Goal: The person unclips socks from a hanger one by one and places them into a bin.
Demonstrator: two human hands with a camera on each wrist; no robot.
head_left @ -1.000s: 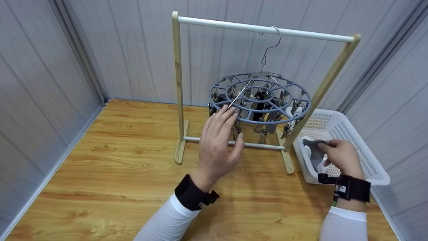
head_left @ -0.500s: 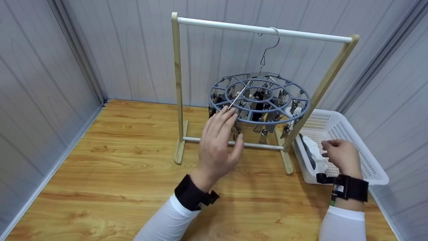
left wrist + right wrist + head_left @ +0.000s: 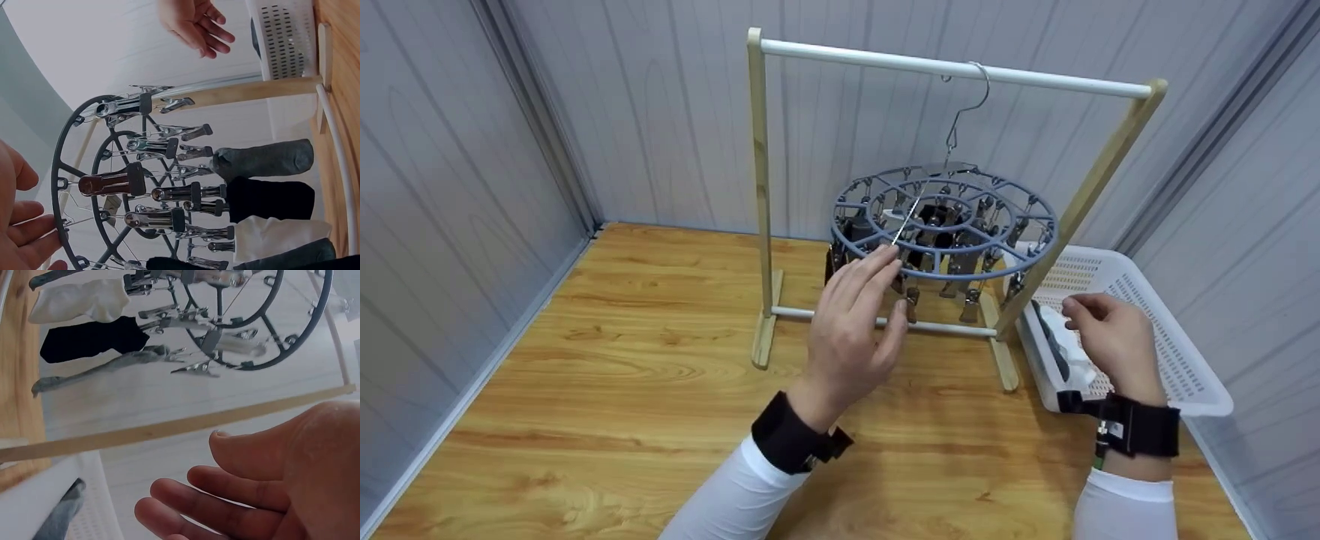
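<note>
Right hand (image 3: pixel 1114 337): poised over the basket (image 3: pixel 1177 325), its grip half relaxed and holding nothing
White cloth (image 3: pixel 1069 346): soft and crumpled inside the basket's left wall, just left of the right hand and apparently below it, its long axis following that wall; the right hand is by far the nearer
Grey cloth (image 3: pixel 61 517): wedged between the white cloth and the wall, a dark, limp strip
Left hand (image 3: pixel 851 330): grip spread and holding nothing, fingertips at the near rim of the hanger (image 3: pixel 937 276)
Hanger: a smooth blue-grey spoked ring, bristling with shiny metal clips (image 3: pixel 112 183)
Hanging pieces: grey (image 3: pixel 264 159), black (image 3: pixel 271 199) and white (image 3: pixel 281 236) sock-shaped fabric, clipped by one end
Rack (image 3: pixel 760 187): pale wooden posts, white bars, upright on the wood-grained bench (image 3: pixel 622 412)
</note>
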